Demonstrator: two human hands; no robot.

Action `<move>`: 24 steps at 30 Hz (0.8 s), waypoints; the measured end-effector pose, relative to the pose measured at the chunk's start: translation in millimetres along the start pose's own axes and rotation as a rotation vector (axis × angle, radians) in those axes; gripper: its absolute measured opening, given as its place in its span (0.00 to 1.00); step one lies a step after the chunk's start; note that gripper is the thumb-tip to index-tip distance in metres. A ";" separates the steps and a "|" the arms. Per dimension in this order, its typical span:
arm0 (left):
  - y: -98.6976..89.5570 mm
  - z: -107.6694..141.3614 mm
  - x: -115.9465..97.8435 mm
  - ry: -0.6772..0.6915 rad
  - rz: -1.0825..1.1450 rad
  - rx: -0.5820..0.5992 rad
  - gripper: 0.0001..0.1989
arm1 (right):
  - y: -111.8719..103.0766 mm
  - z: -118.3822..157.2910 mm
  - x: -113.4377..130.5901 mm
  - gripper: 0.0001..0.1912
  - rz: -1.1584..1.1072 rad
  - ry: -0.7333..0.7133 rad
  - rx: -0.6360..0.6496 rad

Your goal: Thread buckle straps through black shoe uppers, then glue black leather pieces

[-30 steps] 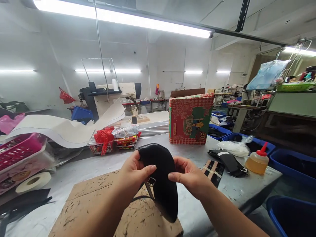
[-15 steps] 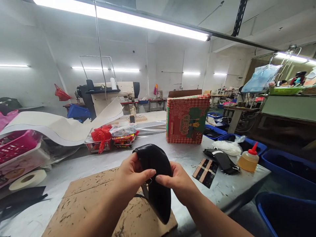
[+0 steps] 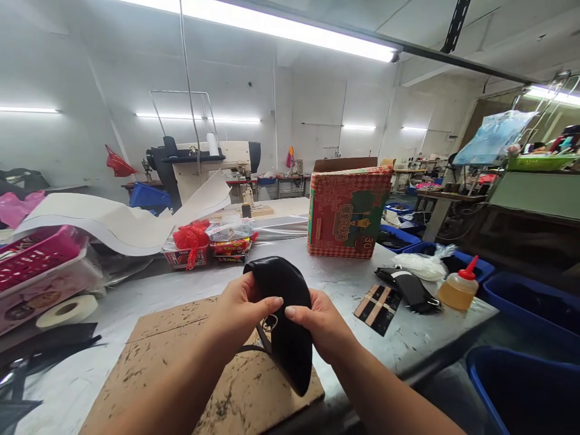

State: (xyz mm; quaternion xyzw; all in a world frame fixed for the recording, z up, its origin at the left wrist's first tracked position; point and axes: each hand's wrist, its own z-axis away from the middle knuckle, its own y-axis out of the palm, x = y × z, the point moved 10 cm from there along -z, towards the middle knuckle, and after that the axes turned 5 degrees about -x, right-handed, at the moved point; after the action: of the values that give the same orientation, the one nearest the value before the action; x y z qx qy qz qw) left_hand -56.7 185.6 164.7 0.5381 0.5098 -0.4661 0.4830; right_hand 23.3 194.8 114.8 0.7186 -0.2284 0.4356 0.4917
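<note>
A curved black leather bag (image 3: 290, 347), smooth and folded over at its top, is held up between my two hands above the worktable. My left hand (image 3: 242, 305) grips its left edge, thumb on the near face and fingers behind. On the right edge, my right hand (image 3: 319, 320) pinches it the same way, with the thumb pointing inward. A metal ring (image 3: 270, 323) hangs near my left thumb, and a thin black strap (image 3: 251, 348) trails below it. Underneath lies a stained cardboard sheet (image 3: 181, 338). The fingers behind the leather are hidden.
A red carton (image 3: 342, 217) stands beyond my hands. To the right lie a striped sample card (image 3: 377, 308), black straps (image 3: 410, 293) and a glue bottle (image 3: 458, 290). Blue bins (image 3: 521, 386) line the table's right side. A tape roll (image 3: 67, 311) and pink basket (image 3: 43, 260) are left.
The view has shifted slightly, so the surroundings sit a little further right and higher. The metal ring shows more clearly; both hands keep the same hold on the black leather bag.
</note>
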 end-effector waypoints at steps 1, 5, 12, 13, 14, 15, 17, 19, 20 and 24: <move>-0.5 0.4 0.7 -0.004 0.004 -0.004 0.20 | -0.3 0.2 -0.2 0.17 0.002 0.000 -0.004; -3.3 2.4 2.0 -0.012 -0.002 -0.017 0.21 | -2.4 2.4 0.8 0.17 0.042 -0.008 -0.044; 1.2 7.3 2.6 -0.018 -0.004 0.021 0.17 | 2.7 8.1 0.9 0.15 0.006 -0.073 -0.051; 0.2 7.3 1.3 -0.002 -0.006 0.016 0.17 | 3.1 8.1 0.0 0.15 0.003 -0.073 -0.042; -1.3 7.3 -0.5 0.016 -0.020 0.011 0.16 | 3.7 7.7 -0.6 0.15 0.005 -0.068 -0.027; -2.8 7.5 -3.3 0.039 -0.047 0.013 0.16 | 4.3 7.0 -0.4 0.16 0.006 -0.062 -0.005; -3.0 9.7 -13.7 0.106 -0.171 0.059 0.13 | 4.9 5.7 4.3 0.21 -0.030 -0.056 0.046; 5.5 16.9 -27.3 0.203 -0.401 0.191 0.08 | 0.2 5.2 16.5 0.23 -0.113 -0.084 0.062; 11.3 22.6 -32.8 0.253 -0.528 0.269 0.07 | -3.6 5.4 23.0 0.23 -0.148 -0.104 0.060; 21.5 41.9 -33.9 0.340 -0.701 0.414 0.09 | -10.9 10.5 26.7 0.17 -0.063 -0.111 0.141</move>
State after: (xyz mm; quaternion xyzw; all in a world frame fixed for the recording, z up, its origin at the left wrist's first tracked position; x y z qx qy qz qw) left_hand -37.1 140.3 195.2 0.4869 0.6298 -0.5989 0.0869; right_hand 49.6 192.4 130.5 0.7812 -0.2012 0.3946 0.4399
